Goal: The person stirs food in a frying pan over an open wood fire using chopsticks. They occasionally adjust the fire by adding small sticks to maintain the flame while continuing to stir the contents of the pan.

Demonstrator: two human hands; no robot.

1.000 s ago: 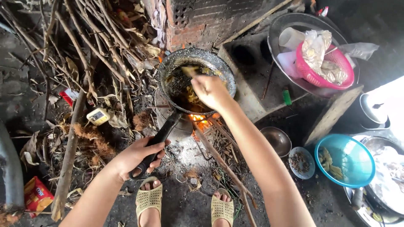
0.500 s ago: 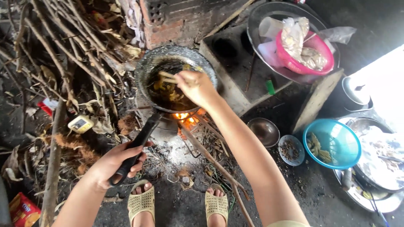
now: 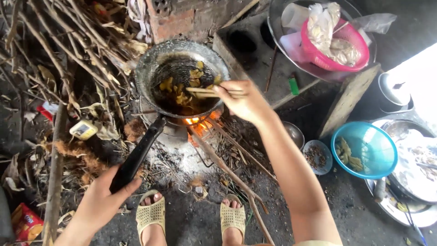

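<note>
Here, a blackened frying pan (image 3: 182,77) is seen resting over a small wood fire (image 3: 193,120) on the ground, in front of a brick block (image 3: 175,20). The pan's long dark handle (image 3: 136,155) is gripped at its near end by the left hand (image 3: 102,200), the fingers curled tightly around it. A pair of wooden chopsticks (image 3: 207,92) is pinched between the thumb and fingers of the right hand (image 3: 243,102), and their tips are held among the yellowish food pieces (image 3: 182,89) lying in the pan. Long sticks of firewood (image 3: 232,175) are laid with their ends under the pan, running back past two feet in pale yellow sandals (image 3: 152,214). A heap of dry branches (image 3: 54,41) is piled to the left of the fire. To the right, a blue bowl (image 3: 366,150) holding a few yellowish pieces is set on the ground, with a small dish (image 3: 317,157) and a small metal bowl (image 3: 293,134) just beside it. Farther back, a pink basket (image 3: 337,48) with plastic bags in it is held inside a wide metal basin (image 3: 277,27).
</note>
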